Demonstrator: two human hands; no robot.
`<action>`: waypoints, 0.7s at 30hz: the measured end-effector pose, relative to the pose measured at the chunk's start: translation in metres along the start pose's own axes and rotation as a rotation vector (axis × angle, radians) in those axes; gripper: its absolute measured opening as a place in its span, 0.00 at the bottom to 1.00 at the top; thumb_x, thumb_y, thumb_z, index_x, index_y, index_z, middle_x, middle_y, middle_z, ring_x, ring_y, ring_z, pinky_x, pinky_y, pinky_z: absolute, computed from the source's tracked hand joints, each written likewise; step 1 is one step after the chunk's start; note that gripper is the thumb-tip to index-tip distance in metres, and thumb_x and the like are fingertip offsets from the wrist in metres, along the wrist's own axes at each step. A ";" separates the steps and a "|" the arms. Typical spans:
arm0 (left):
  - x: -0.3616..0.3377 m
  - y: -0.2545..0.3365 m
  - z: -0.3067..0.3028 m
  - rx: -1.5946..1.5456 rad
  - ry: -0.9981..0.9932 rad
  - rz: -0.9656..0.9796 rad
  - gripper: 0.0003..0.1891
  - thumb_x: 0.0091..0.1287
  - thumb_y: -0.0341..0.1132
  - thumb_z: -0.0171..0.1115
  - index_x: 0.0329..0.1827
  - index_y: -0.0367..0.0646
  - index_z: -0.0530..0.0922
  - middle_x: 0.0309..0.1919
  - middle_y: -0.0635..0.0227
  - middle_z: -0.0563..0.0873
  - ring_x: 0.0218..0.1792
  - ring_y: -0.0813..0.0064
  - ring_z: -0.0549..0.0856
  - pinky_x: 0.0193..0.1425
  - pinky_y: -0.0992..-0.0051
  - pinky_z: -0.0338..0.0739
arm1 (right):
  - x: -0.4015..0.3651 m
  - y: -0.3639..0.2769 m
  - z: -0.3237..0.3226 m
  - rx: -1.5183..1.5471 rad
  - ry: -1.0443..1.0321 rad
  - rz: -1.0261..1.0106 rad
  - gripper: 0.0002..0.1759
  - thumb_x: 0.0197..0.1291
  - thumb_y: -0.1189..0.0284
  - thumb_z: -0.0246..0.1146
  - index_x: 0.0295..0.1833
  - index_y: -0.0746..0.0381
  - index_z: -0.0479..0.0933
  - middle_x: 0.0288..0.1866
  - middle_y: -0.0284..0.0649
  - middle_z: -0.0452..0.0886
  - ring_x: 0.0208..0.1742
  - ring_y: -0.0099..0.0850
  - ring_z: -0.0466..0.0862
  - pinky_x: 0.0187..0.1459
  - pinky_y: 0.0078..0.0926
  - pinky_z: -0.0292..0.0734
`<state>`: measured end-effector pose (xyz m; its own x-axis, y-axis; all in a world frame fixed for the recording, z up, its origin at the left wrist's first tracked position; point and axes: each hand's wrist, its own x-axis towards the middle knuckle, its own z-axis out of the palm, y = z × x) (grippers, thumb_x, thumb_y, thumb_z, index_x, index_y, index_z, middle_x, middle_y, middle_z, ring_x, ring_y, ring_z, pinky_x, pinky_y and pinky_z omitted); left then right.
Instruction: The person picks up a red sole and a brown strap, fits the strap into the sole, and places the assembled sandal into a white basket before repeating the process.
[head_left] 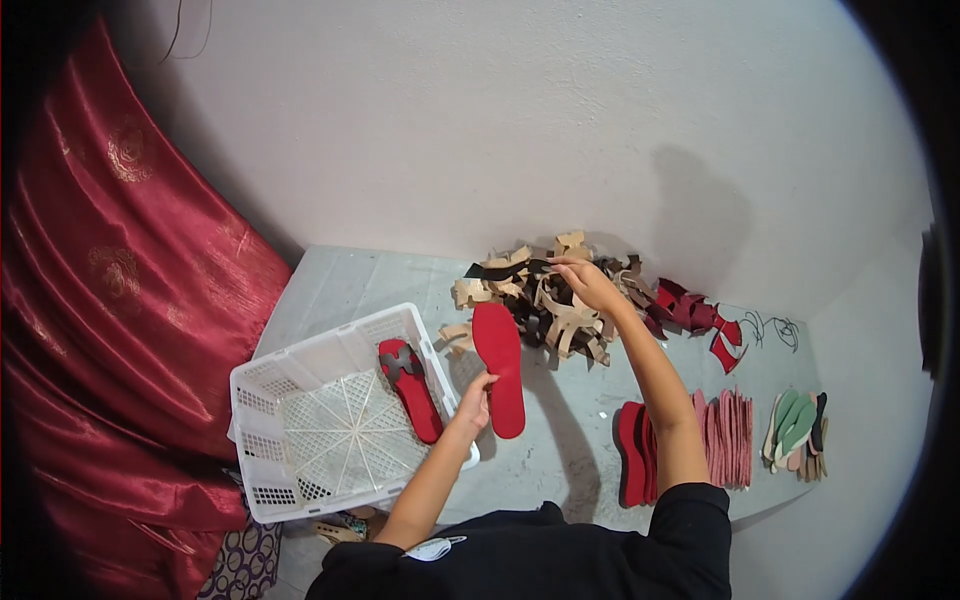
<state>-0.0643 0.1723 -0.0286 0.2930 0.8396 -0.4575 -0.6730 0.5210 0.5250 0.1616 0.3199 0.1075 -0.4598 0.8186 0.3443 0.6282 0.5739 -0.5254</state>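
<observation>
My left hand holds a red insole upright by its lower edge, just right of the white basket. My right hand reaches far forward into a heap of tan and black cut straps and pinches a black strap at the top of the heap. Inside the basket lies one red insole with a black strap fitted, leaning against the right wall.
A pile of red straps lies right of the heap. Red insoles, a row of pink soles and green and tan soles stand near the front right. A red curtain hangs on the left; a white wall is behind.
</observation>
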 end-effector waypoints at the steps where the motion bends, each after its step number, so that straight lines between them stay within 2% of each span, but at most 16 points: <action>1: -0.001 0.000 0.001 0.015 -0.010 -0.012 0.15 0.57 0.32 0.52 0.48 0.44 0.73 0.37 0.67 0.82 0.37 0.75 0.82 0.45 0.73 0.78 | -0.009 -0.015 -0.007 0.072 -0.055 0.046 0.20 0.64 0.65 0.44 0.44 0.69 0.75 0.53 0.44 0.74 0.53 0.40 0.73 0.55 0.30 0.65; 2: -0.002 -0.001 0.000 0.013 -0.006 -0.021 0.15 0.57 0.32 0.52 0.48 0.44 0.73 0.37 0.67 0.82 0.37 0.75 0.82 0.45 0.73 0.78 | -0.019 -0.028 -0.013 0.147 -0.108 0.094 0.20 0.64 0.66 0.44 0.44 0.70 0.75 0.53 0.44 0.74 0.52 0.40 0.74 0.53 0.29 0.66; 4: 0.003 -0.002 -0.005 0.101 -0.150 -0.060 0.15 0.57 0.32 0.52 0.48 0.42 0.72 0.37 0.66 0.82 0.38 0.74 0.82 0.45 0.72 0.77 | -0.036 -0.044 -0.019 0.127 -0.120 0.055 0.20 0.64 0.66 0.43 0.45 0.70 0.74 0.53 0.44 0.74 0.52 0.38 0.74 0.54 0.29 0.66; 6: 0.003 -0.006 -0.005 0.145 -0.135 -0.047 0.14 0.58 0.32 0.53 0.48 0.41 0.72 0.38 0.65 0.81 0.38 0.74 0.82 0.43 0.73 0.78 | -0.055 -0.064 -0.024 0.208 -0.172 0.035 0.20 0.65 0.66 0.43 0.46 0.71 0.74 0.52 0.44 0.74 0.52 0.37 0.74 0.54 0.28 0.66; 9: -0.009 -0.010 0.001 0.178 -0.228 0.036 0.13 0.61 0.29 0.51 0.50 0.40 0.71 0.40 0.65 0.80 0.39 0.74 0.82 0.43 0.76 0.78 | -0.088 -0.098 -0.037 0.289 -0.165 0.049 0.21 0.65 0.65 0.43 0.48 0.71 0.73 0.53 0.43 0.74 0.51 0.33 0.75 0.54 0.26 0.66; 11: -0.021 -0.009 0.004 0.159 -0.273 -0.006 0.14 0.62 0.29 0.50 0.51 0.40 0.69 0.40 0.64 0.80 0.40 0.74 0.81 0.45 0.76 0.78 | -0.115 -0.113 -0.043 0.360 -0.161 0.083 0.21 0.65 0.65 0.43 0.48 0.71 0.73 0.53 0.43 0.74 0.51 0.32 0.75 0.54 0.26 0.66; 16: -0.068 -0.025 0.019 0.183 -0.344 -0.071 0.16 0.64 0.28 0.48 0.55 0.38 0.65 0.44 0.61 0.78 0.43 0.72 0.81 0.47 0.73 0.77 | -0.189 -0.124 -0.028 0.726 -0.049 0.201 0.22 0.64 0.65 0.43 0.46 0.72 0.75 0.50 0.44 0.76 0.50 0.31 0.74 0.53 0.26 0.65; 18: -0.092 -0.025 0.022 0.243 -0.523 -0.176 0.19 0.64 0.27 0.48 0.58 0.36 0.63 0.48 0.58 0.76 0.45 0.71 0.80 0.49 0.72 0.77 | -0.215 -0.116 -0.005 0.762 -0.003 0.272 0.23 0.64 0.64 0.43 0.46 0.71 0.75 0.46 0.42 0.78 0.48 0.29 0.75 0.53 0.25 0.64; 21: -0.120 -0.028 0.023 0.275 -0.477 -0.200 0.20 0.64 0.27 0.47 0.59 0.34 0.61 0.50 0.56 0.75 0.46 0.71 0.80 0.49 0.73 0.76 | -0.246 -0.104 0.017 0.863 0.146 0.468 0.23 0.65 0.63 0.43 0.46 0.71 0.75 0.44 0.40 0.79 0.46 0.26 0.75 0.53 0.25 0.64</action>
<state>-0.0650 0.0609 0.0278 0.7127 0.6637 -0.2269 -0.3903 0.6440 0.6580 0.1988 0.0582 0.0637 -0.1640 0.9863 0.0191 0.0278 0.0240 -0.9993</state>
